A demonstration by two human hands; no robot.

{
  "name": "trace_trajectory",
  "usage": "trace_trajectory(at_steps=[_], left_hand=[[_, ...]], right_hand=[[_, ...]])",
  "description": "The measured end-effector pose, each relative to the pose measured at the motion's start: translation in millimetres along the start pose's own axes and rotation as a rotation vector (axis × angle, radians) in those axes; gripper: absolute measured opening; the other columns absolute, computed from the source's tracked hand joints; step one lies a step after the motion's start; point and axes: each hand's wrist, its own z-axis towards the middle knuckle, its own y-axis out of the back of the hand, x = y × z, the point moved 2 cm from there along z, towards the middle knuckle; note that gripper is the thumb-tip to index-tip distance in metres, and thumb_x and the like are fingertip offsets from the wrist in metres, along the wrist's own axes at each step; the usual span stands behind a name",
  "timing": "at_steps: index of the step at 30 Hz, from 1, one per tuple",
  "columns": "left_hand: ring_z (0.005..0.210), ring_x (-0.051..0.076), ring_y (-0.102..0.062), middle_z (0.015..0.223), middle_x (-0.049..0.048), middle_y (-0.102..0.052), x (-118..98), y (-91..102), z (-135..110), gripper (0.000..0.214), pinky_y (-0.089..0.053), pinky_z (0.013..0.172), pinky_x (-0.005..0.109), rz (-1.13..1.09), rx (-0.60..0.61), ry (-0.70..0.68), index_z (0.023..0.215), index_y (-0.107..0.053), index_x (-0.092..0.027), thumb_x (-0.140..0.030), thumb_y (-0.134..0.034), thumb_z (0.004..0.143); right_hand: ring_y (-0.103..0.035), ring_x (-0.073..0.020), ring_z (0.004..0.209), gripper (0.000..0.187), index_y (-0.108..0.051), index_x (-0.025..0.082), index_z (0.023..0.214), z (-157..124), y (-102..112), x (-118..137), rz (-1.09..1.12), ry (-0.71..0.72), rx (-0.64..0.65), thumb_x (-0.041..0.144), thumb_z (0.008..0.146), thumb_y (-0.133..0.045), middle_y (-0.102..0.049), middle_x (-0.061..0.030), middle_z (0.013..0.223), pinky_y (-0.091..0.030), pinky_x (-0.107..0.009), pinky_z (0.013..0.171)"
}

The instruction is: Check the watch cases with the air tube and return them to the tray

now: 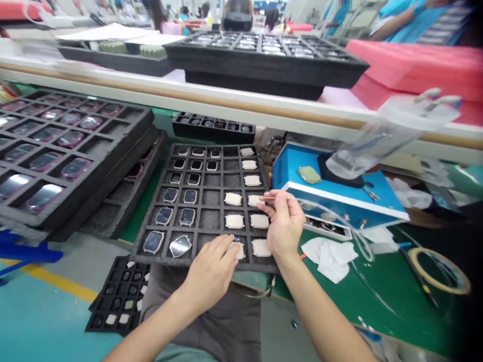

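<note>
A dark foam tray (211,206) lies in front of me. Glass-fronted watch cases (189,196) fill its left columns; pale watch cases (234,221) sit face down at the right. My left hand (213,266) is at the tray's front edge, its curled fingers on a pale watch case (239,250) that they partly cover. Something small and blue shows by those fingertips. Over the right column, my right hand (285,221) is closed in a pinch around a thin pen-like tool (272,197), pointing left. A clear tube (332,208) runs from near this hand.
Stacked foam trays (124,146) of watches stand left. At right are a blue box (302,166), a plastic cup (372,136), crumpled tissue (330,256) and a tape roll (439,269). A shelf (226,100) crosses ahead, bearing more trays. People are beyond it.
</note>
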Motion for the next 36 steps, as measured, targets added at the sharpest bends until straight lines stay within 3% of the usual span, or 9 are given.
trace_trajectory(at_steps=[3,5,9,13,17,21,24,29,36], left_hand=[[0.127,0.030,-0.067,0.137,0.0181,-0.070,7.9,9.4,-9.4,0.033,-0.059,0.102,0.045,-0.015,-0.118,-0.022,0.128,-0.065,-0.017,-0.013,-0.053,0.098],[0.127,0.029,-0.067,0.135,0.0173,-0.072,23.6,27.4,7.9,0.031,-0.057,0.105,0.046,-0.013,-0.098,-0.023,0.126,-0.067,-0.017,-0.016,-0.056,0.098],[0.116,0.026,-0.071,0.120,0.0115,-0.078,76.4,61.6,100.4,0.025,-0.056,0.103,0.040,0.224,0.255,0.106,0.117,-0.075,-0.020,-0.025,-0.062,0.097],[0.114,0.031,-0.071,0.115,0.0198,-0.078,127.7,58.0,199.2,0.030,-0.052,0.101,0.042,0.375,0.257,0.262,0.113,-0.077,-0.012,-0.027,-0.055,0.100],[0.113,0.041,-0.070,0.111,0.0290,-0.076,148.1,36.4,241.4,0.036,-0.051,0.097,0.046,0.472,0.257,0.354,0.108,-0.077,-0.003,-0.032,-0.069,0.090],[0.117,0.042,-0.069,0.116,0.0308,-0.074,141.7,31.5,237.9,0.031,-0.050,0.099,0.047,0.476,0.259,0.368,0.112,-0.074,0.000,-0.017,-0.061,0.091],[0.119,0.038,-0.069,0.125,0.0230,-0.074,123.4,30.4,214.0,0.041,-0.049,0.101,0.048,0.381,0.159,0.319,0.135,-0.066,-0.009,-0.020,-0.050,0.099],[0.099,0.023,-0.074,0.116,0.0091,-0.080,85.4,9.9,163.0,0.031,-0.055,0.086,0.032,-0.410,-0.030,0.150,0.122,-0.072,-0.017,-0.024,-0.061,0.095],[0.078,0.016,-0.071,0.093,0.0091,-0.079,82.8,-26.0,145.5,0.019,-0.055,0.074,0.027,-1.081,0.009,0.388,0.102,-0.070,-0.012,-0.016,-0.071,0.083]], right_hand=[[-0.073,-0.0154,0.089,0.035,-0.073,0.019,0.099,-2.3,-0.3,-1.7,-0.018,-0.025,0.020,0.052,0.097,-0.064,-0.075,-0.0059,0.102,-0.063,-0.029,0.075],[-0.075,-0.0173,0.090,0.036,-0.073,0.018,0.101,-3.1,-1.1,-3.3,-0.009,-0.046,0.044,0.053,0.098,-0.063,-0.076,-0.0079,0.103,-0.064,-0.031,0.076],[-0.077,-0.0202,0.090,0.037,-0.074,0.017,0.101,-3.8,-3.5,-3.2,-0.012,-0.054,0.086,0.052,0.099,-0.062,-0.076,-0.0095,0.102,-0.068,-0.036,0.077],[-0.079,-0.0207,0.089,0.034,-0.075,0.018,0.100,-3.5,-5.7,1.1,-0.018,-0.033,0.100,0.050,0.100,-0.061,-0.077,-0.0086,0.099,-0.069,-0.038,0.081],[-0.079,-0.0206,0.092,0.030,-0.075,0.020,0.104,-4.8,-6.2,2.8,-0.042,-0.021,0.122,0.046,0.103,-0.059,-0.077,-0.0085,0.104,-0.069,-0.039,0.086],[-0.077,-0.0228,0.103,0.021,-0.077,0.022,0.102,-8.1,-2.5,3.2,-0.148,0.054,0.121,0.038,0.101,-0.064,-0.075,-0.0082,0.110,-0.066,-0.044,0.097],[-0.075,-0.0242,0.108,0.015,-0.078,0.024,0.099,-10.1,-0.8,6.7,-0.228,0.121,0.086,0.033,0.099,-0.066,-0.075,-0.0076,0.114,-0.065,-0.047,0.101],[-0.081,-0.0225,0.093,0.015,-0.077,0.020,0.103,-12.0,-3.5,16.3,-0.208,0.082,0.021,0.031,0.094,-0.073,-0.080,-0.0070,0.105,-0.070,-0.043,0.089],[-0.079,-0.0222,0.070,0.015,-0.079,0.021,0.095,0.4,-9.1,18.4,-0.281,0.240,-0.014,0.035,0.089,-0.079,-0.081,-0.0067,0.089,-0.070,-0.043,0.072]])
